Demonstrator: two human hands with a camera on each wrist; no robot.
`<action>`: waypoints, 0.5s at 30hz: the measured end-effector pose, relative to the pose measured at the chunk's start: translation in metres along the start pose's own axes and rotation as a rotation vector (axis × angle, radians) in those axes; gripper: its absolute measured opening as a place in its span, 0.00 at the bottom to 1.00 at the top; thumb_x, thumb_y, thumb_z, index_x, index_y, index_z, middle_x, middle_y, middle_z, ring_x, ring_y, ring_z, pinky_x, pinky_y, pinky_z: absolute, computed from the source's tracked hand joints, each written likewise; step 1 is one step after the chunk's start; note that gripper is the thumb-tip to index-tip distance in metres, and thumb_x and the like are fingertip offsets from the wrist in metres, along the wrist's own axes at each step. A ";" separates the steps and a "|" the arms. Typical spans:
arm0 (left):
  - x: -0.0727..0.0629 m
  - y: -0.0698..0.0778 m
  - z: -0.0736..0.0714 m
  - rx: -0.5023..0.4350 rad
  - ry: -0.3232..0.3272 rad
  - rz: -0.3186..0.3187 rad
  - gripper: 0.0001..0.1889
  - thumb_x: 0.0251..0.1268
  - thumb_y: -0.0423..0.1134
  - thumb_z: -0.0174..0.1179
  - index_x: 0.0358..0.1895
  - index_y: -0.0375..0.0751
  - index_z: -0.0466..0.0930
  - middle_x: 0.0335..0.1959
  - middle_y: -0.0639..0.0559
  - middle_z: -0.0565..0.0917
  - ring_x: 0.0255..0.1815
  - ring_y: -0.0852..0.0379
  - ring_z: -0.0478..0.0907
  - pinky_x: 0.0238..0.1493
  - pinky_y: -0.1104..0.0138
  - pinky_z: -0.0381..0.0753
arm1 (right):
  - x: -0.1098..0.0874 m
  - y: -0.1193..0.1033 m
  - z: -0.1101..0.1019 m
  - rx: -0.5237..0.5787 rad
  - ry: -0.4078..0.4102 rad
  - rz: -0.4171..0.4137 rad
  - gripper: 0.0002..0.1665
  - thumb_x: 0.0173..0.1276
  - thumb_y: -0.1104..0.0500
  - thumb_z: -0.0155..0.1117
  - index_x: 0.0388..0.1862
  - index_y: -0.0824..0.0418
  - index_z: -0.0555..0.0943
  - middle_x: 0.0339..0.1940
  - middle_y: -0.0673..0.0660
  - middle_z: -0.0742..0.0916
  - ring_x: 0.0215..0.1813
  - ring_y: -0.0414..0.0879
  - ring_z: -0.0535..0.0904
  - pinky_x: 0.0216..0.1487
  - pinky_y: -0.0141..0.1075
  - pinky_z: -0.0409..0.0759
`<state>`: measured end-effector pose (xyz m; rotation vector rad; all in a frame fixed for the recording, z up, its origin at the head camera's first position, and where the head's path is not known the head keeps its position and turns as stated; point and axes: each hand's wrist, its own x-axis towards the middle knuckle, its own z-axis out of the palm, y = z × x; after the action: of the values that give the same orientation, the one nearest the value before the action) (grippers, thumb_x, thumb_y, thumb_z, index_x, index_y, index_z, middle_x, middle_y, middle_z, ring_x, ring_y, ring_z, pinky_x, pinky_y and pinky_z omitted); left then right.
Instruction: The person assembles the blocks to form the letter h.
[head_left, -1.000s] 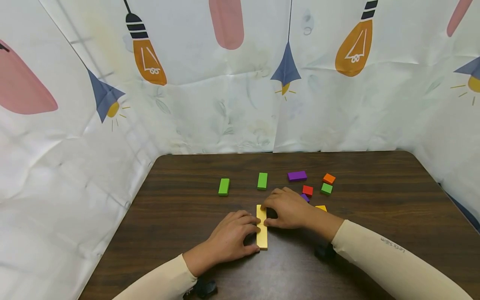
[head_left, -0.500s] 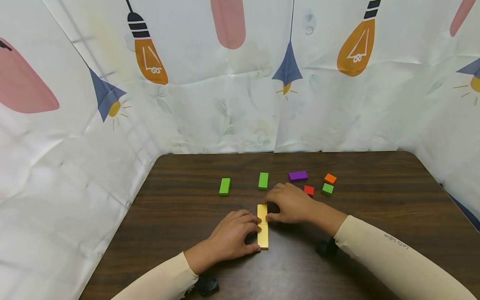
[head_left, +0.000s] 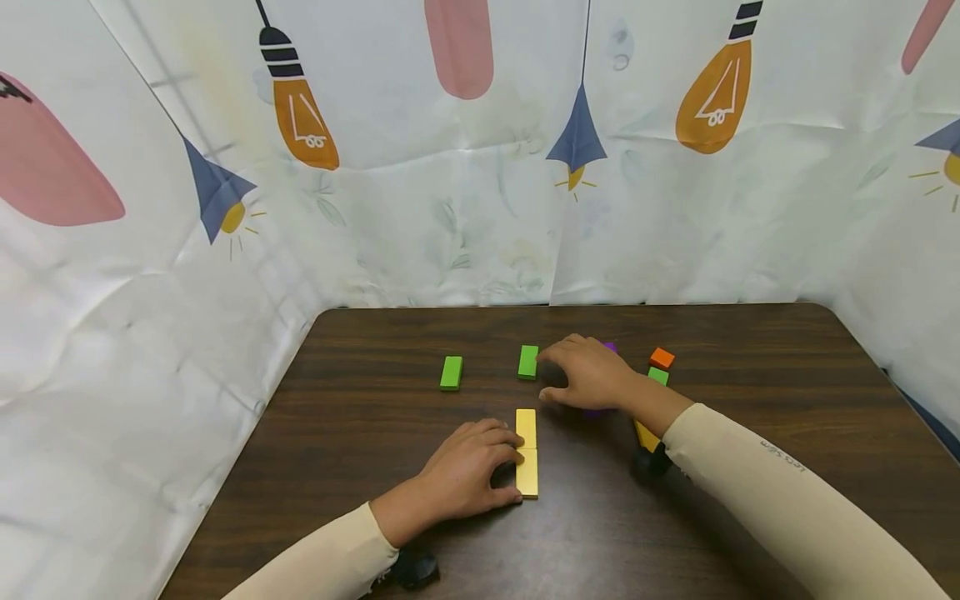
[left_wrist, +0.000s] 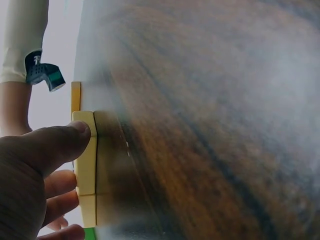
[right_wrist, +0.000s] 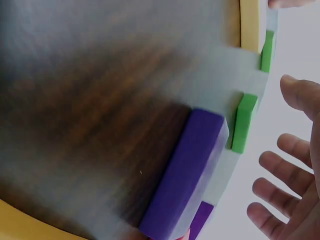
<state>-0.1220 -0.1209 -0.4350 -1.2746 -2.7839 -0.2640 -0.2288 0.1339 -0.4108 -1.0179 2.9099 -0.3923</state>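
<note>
Two pale yellow wooden blocks, the far one (head_left: pixel 526 427) and the near one (head_left: pixel 527 475), lie end to end in one line on the dark table. My left hand (head_left: pixel 467 471) rests along their left side, fingertips and thumb touching them; in the left wrist view the thumb presses the near block (left_wrist: pixel 86 160). Over the table beyond the blocks, my right hand (head_left: pixel 588 371) hovers with spread fingers and holds nothing. Its fingertips are close to a green block (head_left: pixel 528 362). In the right wrist view, a purple block (right_wrist: pixel 182 172) lies near that hand.
Another green block (head_left: pixel 451 373) lies farther left. To the right are an orange block (head_left: pixel 662 358), a small green block (head_left: pixel 657 376) and a yellow block (head_left: pixel 647 436) partly behind the right wrist. A patterned white curtain (head_left: pixel 450 225) hangs behind the table (head_left: pixel 360 367).
My right hand has left the far yellow block and moved away from me toward the green block, now covering the red block. My left hand stays at the yellow blocks.
</note>
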 end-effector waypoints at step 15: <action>-0.001 0.003 0.000 -0.014 -0.023 -0.031 0.22 0.57 0.59 0.74 0.51 0.52 0.89 0.60 0.59 0.82 0.66 0.56 0.72 0.64 0.56 0.73 | 0.021 0.014 0.006 0.005 -0.014 0.074 0.40 0.67 0.36 0.70 0.71 0.56 0.77 0.68 0.56 0.81 0.72 0.58 0.70 0.68 0.58 0.68</action>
<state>-0.1197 -0.1198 -0.4345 -1.2463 -2.8281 -0.2733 -0.2536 0.1299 -0.4193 -0.9054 2.9221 -0.3873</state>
